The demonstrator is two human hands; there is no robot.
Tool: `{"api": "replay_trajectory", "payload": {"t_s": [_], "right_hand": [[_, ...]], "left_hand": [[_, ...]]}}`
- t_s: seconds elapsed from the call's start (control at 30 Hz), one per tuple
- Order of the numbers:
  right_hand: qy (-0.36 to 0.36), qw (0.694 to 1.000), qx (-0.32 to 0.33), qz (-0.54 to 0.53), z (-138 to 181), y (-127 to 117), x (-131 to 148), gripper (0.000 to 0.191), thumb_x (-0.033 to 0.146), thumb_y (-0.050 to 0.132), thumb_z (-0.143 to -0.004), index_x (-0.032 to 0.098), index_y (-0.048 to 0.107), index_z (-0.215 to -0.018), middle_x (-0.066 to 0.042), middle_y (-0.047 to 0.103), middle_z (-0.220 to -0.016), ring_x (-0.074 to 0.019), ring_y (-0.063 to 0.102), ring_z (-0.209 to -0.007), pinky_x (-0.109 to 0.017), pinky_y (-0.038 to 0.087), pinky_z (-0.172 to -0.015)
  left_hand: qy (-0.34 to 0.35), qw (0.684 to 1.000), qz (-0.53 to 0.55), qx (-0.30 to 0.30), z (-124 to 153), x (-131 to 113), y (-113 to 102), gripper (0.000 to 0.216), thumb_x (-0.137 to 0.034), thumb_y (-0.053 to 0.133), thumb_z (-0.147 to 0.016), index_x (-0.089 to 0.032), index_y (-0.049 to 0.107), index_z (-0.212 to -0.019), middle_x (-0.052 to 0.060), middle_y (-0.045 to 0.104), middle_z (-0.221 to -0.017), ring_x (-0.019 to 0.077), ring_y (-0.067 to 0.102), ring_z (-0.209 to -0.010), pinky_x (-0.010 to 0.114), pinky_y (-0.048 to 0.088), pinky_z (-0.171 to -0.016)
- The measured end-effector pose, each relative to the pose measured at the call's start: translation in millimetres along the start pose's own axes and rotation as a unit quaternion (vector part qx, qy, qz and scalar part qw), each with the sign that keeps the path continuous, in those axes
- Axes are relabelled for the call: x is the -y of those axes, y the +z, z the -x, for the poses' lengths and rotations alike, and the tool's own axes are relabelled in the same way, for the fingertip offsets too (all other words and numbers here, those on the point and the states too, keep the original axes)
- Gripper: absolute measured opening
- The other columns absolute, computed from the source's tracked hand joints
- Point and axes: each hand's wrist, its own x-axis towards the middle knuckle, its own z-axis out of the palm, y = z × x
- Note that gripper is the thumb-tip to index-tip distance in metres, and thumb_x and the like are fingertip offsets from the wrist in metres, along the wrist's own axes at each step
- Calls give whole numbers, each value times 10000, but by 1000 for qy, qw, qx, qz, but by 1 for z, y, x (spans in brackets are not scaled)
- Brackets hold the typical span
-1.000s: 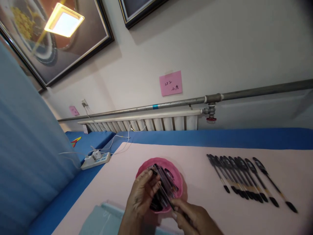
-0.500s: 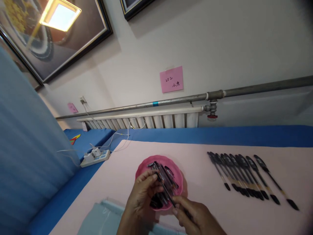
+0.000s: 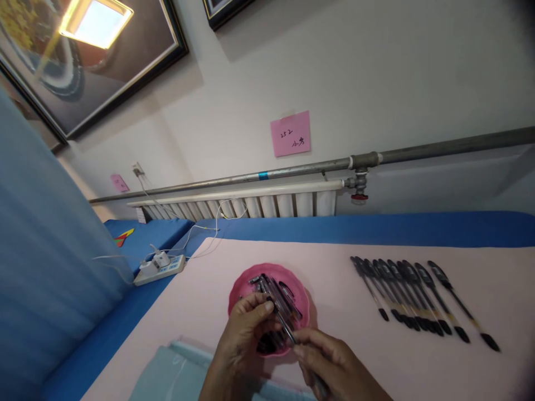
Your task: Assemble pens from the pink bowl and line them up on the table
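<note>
Slippage struck me as the likeliest trouble: I had only a pinch on each end of the slim dark pen piece (image 3: 285, 323), the left hand (image 3: 244, 326) closed on its upper end and the right hand (image 3: 330, 356) gripping its lower end. A push off line or an uneven twist could, I judged, bend it or flick it loose. Held over the near part of the pink bowl (image 3: 273, 267), it would probably land among lookalike parts and be hard to pick out. Either wrist, dipping, might also tip the bowl by its scalloped rim.

The bowl sat on the pink sheet (image 3: 200, 306), well in from the sheet's left edge and apart from the worktop (image 3: 355, 228)'s far edge. Inside I saw slim, partly clear tubes (image 3: 288, 303) piled slantwise, with black pieces toward the near side, partly hidden by my left fingers. A dark end showed below the right hand; I couldn't tell whether it belonged to the same piece. Toward the sheet's right side lay a row of pens (image 3: 412, 275), which a wide swing of that hand could scatter.
</note>
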Motion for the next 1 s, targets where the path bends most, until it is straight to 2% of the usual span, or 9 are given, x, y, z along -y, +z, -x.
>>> {"api": "replay_trajectory", "payload": {"t_s": [0.27, 0.47, 0.57, 0.67, 0.73, 0.83, 0.93, 1.0], "right_hand": [[-5, 998, -26, -60, -3, 0, -7, 313, 485, 593, -738, 189, 556, -834, 75, 475, -492, -58, 370, -393, -185, 268, -398], [-15, 997, -44, -64, -1, 3, -6, 325, 507, 605, -713, 199, 525, -782, 71, 493, -484, -62, 380, -374, -191, 272, -385], [-3, 992, -102, -75, -4, -8, 3, 305, 499, 586, -733, 203, 527, -783, 77, 474, -472, -59, 338, -368, -183, 223, -358], [-15, 974, -200, -108, -7, -22, 14, 265, 451, 606, -736, 204, 512, -714, 60, 503, -524, -62, 369, -421, -177, 274, -396], [-5, 963, -237, -126, -8, -29, 17, 257, 430, 638, -706, 205, 514, -699, 48, 521, -552, -69, 397, -442, -182, 289, -408], [11, 964, -235, -123, -9, -32, 17, 273, 450, 642, -686, 204, 523, -686, 41, 518, -539, -75, 395, -426, -190, 267, -388], [21, 971, -212, -105, -10, -31, 13, 304, 481, 628, -685, 200, 515, -657, 41, 501, -512, -71, 371, -408, -191, 246, -372], [28, 973, -207, -100, -10, -30, 11, 311, 486, 631, -681, 201, 509, -652, 42, 499, -516, -71, 373, -414, -189, 249, -372]], "left_hand": [[-26, 998, -3, 50, 2, 16, 3, 230, -235, 757, -635, -148, 561, -718, 16, 656, -612, 105, 569, -466, 208, 415, -476], [-13, 995, -68, 77, 6, 13, 5, 202, -261, 743, -655, -139, 593, -712, 24, 649, -591, 98, 553, -481, 204, 393, -499], [28, 995, -97, 13, 4, 3, 1, 279, -327, 726, -669, -140, 649, -860, 53, 686, -735, 135, 604, -611, 237, 451, -588], [104, 978, -155, -89, 1, -9, -11, 319, -360, 699, -681, -153, 666, -920, 43, 676, -800, 141, 591, -678, 245, 449, -646], [126, 962, -219, -107, -1, -12, -18, 242, -325, 692, -675, -167, 679, -858, 29, 668, -764, 148, 575, -683, 249, 430, -662], [146, 917, -364, -67, -1, -9, -21, 93, -240, 648, -681, -197, 690, -753, 33, 660, -756, 192, 567, -755, 290, 402, -719], [184, 826, -532, 8, 0, -1, -17, 70, -211, 645, -665, -224, 701, -705, 48, 650, -826, 235, 532, -858, 350, 348, -802], [198, 768, -608, 36, -1, 4, -16, 103, -228, 691, -618, -235, 708, -720, 58, 642, -909, 261, 503, -914, 387, 311, -840]]}}
